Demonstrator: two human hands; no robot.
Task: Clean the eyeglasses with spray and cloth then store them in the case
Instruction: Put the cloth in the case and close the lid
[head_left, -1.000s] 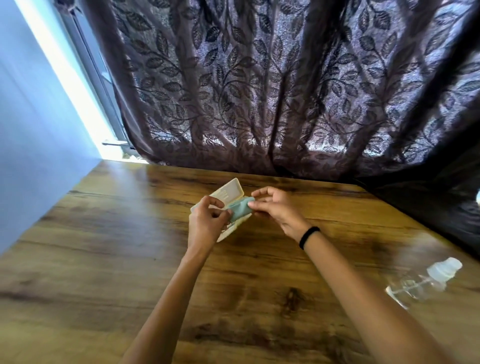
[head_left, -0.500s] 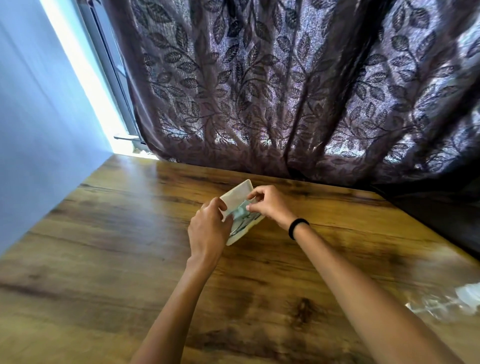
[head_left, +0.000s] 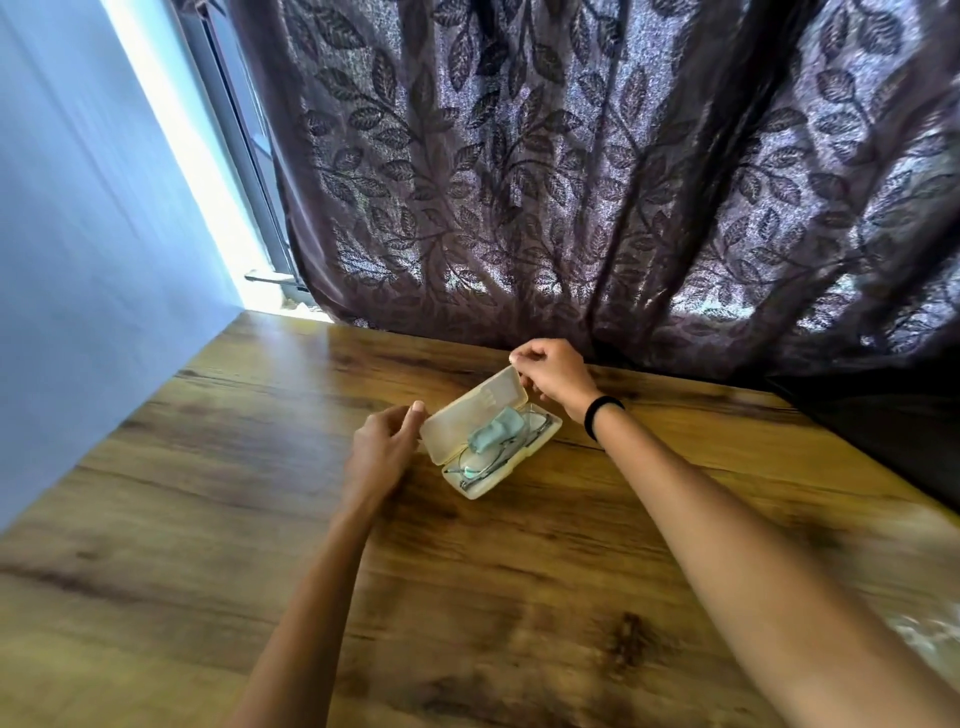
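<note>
An open cream glasses case (head_left: 488, 457) lies on the wooden desk (head_left: 208, 493), a little past the middle toward 12 o'clock. Its lid (head_left: 470, 415) stands tilted up on the 11 o'clock side of the tray. Inside the tray lie the folded eyeglasses (head_left: 485, 460), thin-framed, with a pale teal cleaning cloth (head_left: 493, 434) bunched on top of them.

The left hand (head_left: 382, 452) sits at 9 o'clock of the case, its fingers (head_left: 415, 415) loosely curled and narrow, the thumb tip touching the lid's near-left corner. The right hand (head_left: 553, 376) is at 1 o'clock of the case; its fingers are curled in close, with thumb and forefinger pinched on the lid's far corner. A black band (head_left: 602, 413) circles the right wrist.

A dark leaf-patterned curtain (head_left: 597, 171) hangs behind the desk at 12 o'clock. At the frame's edge toward 4 o'clock lies a blurred clear object, too smeared to identify.
</note>
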